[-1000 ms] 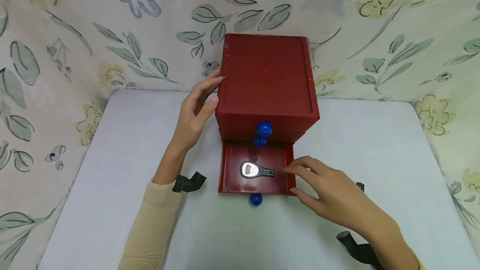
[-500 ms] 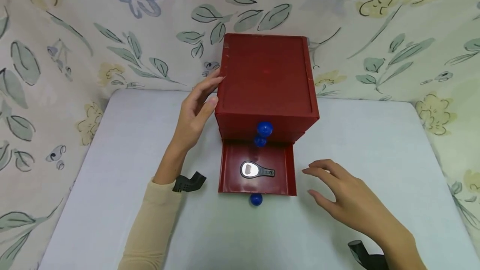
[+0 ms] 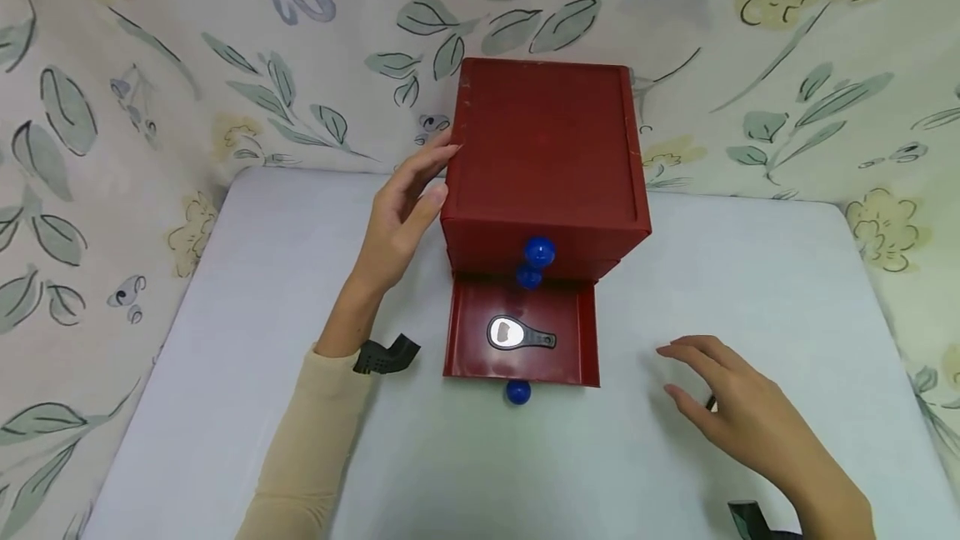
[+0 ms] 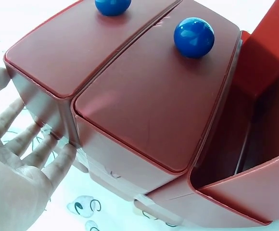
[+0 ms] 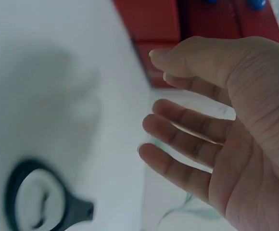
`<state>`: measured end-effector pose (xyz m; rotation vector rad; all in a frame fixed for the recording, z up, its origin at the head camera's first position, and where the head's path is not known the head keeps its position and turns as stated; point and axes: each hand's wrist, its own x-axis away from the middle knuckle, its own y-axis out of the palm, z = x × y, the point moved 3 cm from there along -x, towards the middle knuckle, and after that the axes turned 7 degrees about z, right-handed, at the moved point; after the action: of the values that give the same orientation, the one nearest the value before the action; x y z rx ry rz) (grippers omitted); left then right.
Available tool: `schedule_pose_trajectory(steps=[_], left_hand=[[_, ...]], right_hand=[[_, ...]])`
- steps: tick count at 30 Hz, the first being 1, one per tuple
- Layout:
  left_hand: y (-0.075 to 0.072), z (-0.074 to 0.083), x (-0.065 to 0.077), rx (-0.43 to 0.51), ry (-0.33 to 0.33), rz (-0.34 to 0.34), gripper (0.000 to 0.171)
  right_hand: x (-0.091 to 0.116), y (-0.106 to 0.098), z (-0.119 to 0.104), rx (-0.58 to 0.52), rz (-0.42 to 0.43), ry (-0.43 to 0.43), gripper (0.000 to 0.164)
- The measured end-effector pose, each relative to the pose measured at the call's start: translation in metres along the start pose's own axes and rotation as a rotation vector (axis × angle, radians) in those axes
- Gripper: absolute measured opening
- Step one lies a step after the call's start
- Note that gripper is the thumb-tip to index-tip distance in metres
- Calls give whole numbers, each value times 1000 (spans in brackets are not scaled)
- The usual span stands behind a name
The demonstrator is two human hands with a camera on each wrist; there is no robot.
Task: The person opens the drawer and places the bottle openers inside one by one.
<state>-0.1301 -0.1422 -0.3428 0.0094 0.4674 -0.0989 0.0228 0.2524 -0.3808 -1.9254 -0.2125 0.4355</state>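
Note:
A red drawer unit (image 3: 547, 140) with blue knobs stands at the table's back, its lowest drawer (image 3: 457, 327) pulled out. Inside that drawer lies a black-handled bottle opener (image 3: 521, 333) with a pale metal head. My left hand (image 3: 401, 219) rests against the unit's left side; the left wrist view shows its fingers extended along that wall. Off to the drawer's right, my right hand (image 3: 738, 407) hovers with nothing held, fingers loosely bent. Below it, blurred in the right wrist view, lies a dark-rimmed round thing (image 5: 77, 211) with a short handle, mostly hidden by the hand from the head.
The white table (image 3: 600, 465) carries the unit, and a floral cloth (image 3: 315, 48) hangs behind and beside it. A blue knob (image 3: 518, 392) juts from the open drawer's front. Black straps with camera mounts (image 3: 386, 354) sit on the wrists.
My right hand has drawn back from the drawer's right edge, moving right and slightly nearer. The left hand stays against the unit. The head view has shifted slightly.

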Motion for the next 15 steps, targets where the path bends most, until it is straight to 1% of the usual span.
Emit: schedule_pose_trajectory(steps=[6, 11, 15], left_hand=[[2, -1, -1, 4, 10, 0, 48], [2, 0, -1, -2, 14, 2, 49], [1, 0, 0, -7, 10, 4, 49]], right_hand=[[18, 5, 27, 35, 17, 32, 52], [29, 7, 44, 43, 31, 51, 49], [37, 10, 50, 54, -6, 84, 44]])
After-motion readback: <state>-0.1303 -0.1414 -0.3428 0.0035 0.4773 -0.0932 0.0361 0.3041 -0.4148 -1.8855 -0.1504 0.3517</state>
